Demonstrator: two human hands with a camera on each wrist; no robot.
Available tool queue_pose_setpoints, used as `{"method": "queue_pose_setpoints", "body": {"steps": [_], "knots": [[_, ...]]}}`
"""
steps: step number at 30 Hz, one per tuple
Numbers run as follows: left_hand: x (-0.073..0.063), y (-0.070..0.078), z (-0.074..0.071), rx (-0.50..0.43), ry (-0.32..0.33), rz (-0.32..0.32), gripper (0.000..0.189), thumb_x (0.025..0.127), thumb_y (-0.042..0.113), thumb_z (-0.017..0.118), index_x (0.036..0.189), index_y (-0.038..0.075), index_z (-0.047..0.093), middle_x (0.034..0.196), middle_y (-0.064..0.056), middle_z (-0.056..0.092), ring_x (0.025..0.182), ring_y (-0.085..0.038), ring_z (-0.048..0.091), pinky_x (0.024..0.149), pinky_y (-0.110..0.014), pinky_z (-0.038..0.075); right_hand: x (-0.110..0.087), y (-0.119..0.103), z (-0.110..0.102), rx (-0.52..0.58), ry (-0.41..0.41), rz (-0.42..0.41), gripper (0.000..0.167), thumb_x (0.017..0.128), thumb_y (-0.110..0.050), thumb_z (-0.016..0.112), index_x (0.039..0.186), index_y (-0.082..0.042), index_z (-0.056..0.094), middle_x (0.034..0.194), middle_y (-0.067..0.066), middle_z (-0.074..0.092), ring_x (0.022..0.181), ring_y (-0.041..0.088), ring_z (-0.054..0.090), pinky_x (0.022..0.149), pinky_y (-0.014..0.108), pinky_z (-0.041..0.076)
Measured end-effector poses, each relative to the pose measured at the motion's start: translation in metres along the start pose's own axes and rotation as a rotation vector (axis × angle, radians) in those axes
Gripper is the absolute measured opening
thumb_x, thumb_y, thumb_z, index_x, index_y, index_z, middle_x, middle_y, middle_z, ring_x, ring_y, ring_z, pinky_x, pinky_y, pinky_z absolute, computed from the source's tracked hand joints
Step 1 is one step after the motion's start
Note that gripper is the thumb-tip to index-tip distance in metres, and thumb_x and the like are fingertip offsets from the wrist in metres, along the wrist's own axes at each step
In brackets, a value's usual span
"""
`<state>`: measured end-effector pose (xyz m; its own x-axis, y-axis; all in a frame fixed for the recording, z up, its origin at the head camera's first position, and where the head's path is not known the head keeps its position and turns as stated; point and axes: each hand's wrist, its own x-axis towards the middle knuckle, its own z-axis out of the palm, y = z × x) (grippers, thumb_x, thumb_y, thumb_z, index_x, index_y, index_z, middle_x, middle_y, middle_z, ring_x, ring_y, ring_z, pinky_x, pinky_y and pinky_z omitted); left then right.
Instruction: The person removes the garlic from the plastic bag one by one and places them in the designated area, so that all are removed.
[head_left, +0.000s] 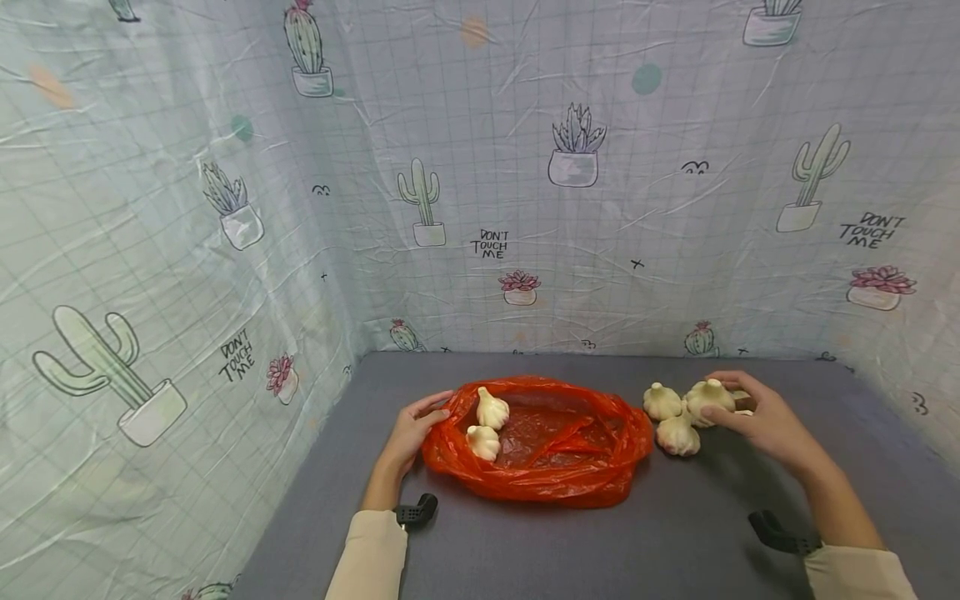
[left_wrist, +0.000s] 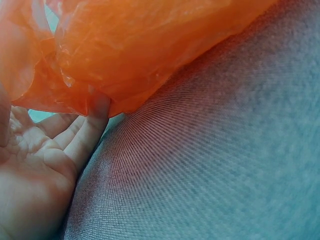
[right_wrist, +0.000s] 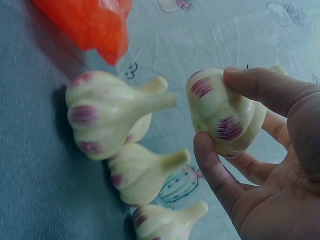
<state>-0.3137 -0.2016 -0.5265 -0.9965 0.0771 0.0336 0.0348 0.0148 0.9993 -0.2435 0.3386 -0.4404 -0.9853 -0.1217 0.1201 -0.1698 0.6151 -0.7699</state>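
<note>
A red plastic bag (head_left: pixel 540 487) lies opened wide on the grey table, with two garlic bulbs inside, one bulb (head_left: pixel 492 410) behind the other (head_left: pixel 483 442). My left hand (head_left: pixel 405 433) pinches the bag's left rim; in the left wrist view its fingertips go behind the orange-looking plastic (left_wrist: pixel 150 45). Off the bag's right side, my right hand (head_left: pixel 772 425) holds a garlic bulb (right_wrist: pixel 220 115) between thumb and fingers, raised above the table. Several more bulbs stand close by, including a front one (head_left: pixel 678 437) and one nearest the bag (head_left: pixel 662 402).
The grey table (head_left: pixel 585 550) runs back to a hanging sheet (head_left: pixel 465 317) printed with cacti, which also covers the left and right sides. A black wrist device (head_left: pixel 417 510) sits on the left forearm, and a similar one (head_left: pixel 783 533) on the right.
</note>
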Motion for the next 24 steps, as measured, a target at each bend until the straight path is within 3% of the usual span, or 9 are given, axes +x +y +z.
{"method": "queue_pose_setpoints", "body": {"steps": [4, 19, 24], "knots": [[0.0, 0.001, 0.0, 0.002, -0.005, -0.003, 0.04, 0.095, 0.011, 0.069, 0.135, 0.012, 0.068, 0.134, -0.012, 0.067, 0.112, -0.015, 0.066, 0.09, -0.029, 0.057, 0.0, 0.009, -0.002, 0.014, -0.02, 0.01, 0.067, 0.101, -0.036, 0.065, 0.152, -0.003, 0.038, 0.151, 0.036, 0.035, 0.124, 0.055, 0.05, 0.081, 0.05, 0.054], [0.0, 0.001, 0.0, 0.002, -0.005, -0.003, 0.04, 0.096, 0.009, 0.067, 0.136, 0.012, 0.068, 0.134, -0.012, 0.067, 0.112, -0.016, 0.066, 0.09, -0.03, 0.058, 0.004, 0.037, 0.0, -0.017, -0.059, 0.001, 0.062, 0.099, -0.027, 0.068, 0.148, 0.002, 0.042, 0.144, 0.032, 0.047, 0.117, 0.046, 0.06, 0.076, 0.038, 0.055], [0.0, 0.001, 0.0, -0.003, -0.012, -0.007, 0.04, 0.096, 0.01, 0.067, 0.136, 0.012, 0.067, 0.134, -0.013, 0.067, 0.112, -0.016, 0.066, 0.091, -0.031, 0.058, 0.004, 0.04, 0.002, -0.022, -0.079, 0.014, 0.066, 0.098, -0.027, 0.069, 0.149, 0.005, 0.041, 0.145, 0.033, 0.044, 0.121, 0.052, 0.057, 0.079, 0.041, 0.054]]}}
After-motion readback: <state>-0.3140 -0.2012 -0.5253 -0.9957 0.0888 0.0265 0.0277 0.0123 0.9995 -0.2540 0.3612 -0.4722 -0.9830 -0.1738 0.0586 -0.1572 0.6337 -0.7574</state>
